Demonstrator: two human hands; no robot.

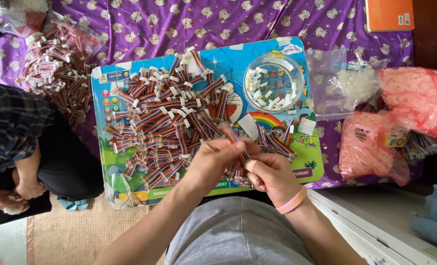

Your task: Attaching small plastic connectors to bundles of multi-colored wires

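**Two hands are holding one striped cable over the board**

The left hand (213, 159) and the right hand (272, 174) are meeting in the middle, just above the near edge of the board (297, 59). Both are pinching the same little cable (230, 133). It is a flat bundle of wires in many colours.

The cable is sticking up out of the left grip and pointing to about 11 o'clock, away from the person. Its long side is running from the fingers up toward the pile (167, 113). The lower part is hiding between the two hands, so its far end is not showing.

The left fingers are closing tight around the cable near its top. The right fingers are curling in from 4 o'clock and pressing on the low part. I cannot tell just where the right fingertips are touching. The left hand is nearer to the free tip; the right hand is sitting lower and closer to the body.

The pile is lying at 10 o'clock from the hands, very near. A round bowl (273, 81) of small white pieces is sitting at 1 o'clock, farther off. Pink bags (375, 147) are lying at 3 o'clock.

Another person's hand (27, 189) is resting well apart at 9 o'clock.
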